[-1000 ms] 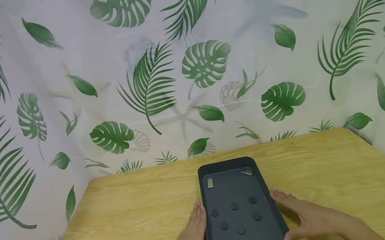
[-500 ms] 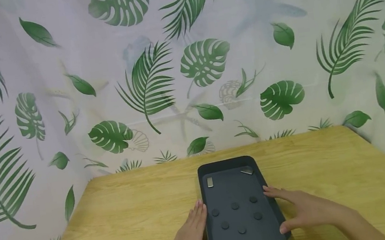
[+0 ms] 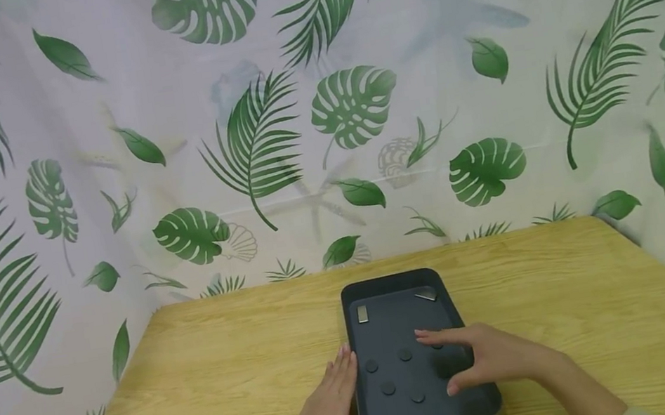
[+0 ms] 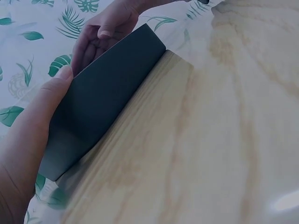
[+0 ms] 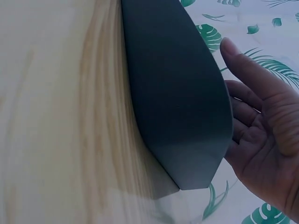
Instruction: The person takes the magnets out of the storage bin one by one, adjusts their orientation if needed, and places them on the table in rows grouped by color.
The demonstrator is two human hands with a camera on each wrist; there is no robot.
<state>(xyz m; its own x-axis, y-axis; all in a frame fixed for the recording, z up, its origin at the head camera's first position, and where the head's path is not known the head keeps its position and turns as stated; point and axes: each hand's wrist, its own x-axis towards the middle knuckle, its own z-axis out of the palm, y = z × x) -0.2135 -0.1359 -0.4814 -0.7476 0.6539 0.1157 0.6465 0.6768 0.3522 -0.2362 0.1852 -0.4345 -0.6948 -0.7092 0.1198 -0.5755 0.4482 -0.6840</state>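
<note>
A dark grey rectangular tray [image 3: 394,326] with low walls lies on the wooden table. On its floor are several round dark discs [image 3: 405,355] and two small shiny metal plates, one flat at the far left [image 3: 362,314] and one tilted in the far right corner. My left hand [image 3: 326,414] rests along the left wall, fingers straight, thumb by the near corner. Over the tray's right half is my right hand [image 3: 496,354], fingers and thumb spread apart with nothing between them; it covers some discs. Both wrist views show the tray's outer wall [image 5: 182,93].
The wooden table [image 3: 252,360] stretches to both sides of the tray. Behind it and at both sides hangs a white cloth [image 3: 411,225] printed with green leaves, reaching down to the table's edges.
My right hand has left the tray's right wall and moved left, over the inside of the tray. My left hand and the tray have hardly moved.
</note>
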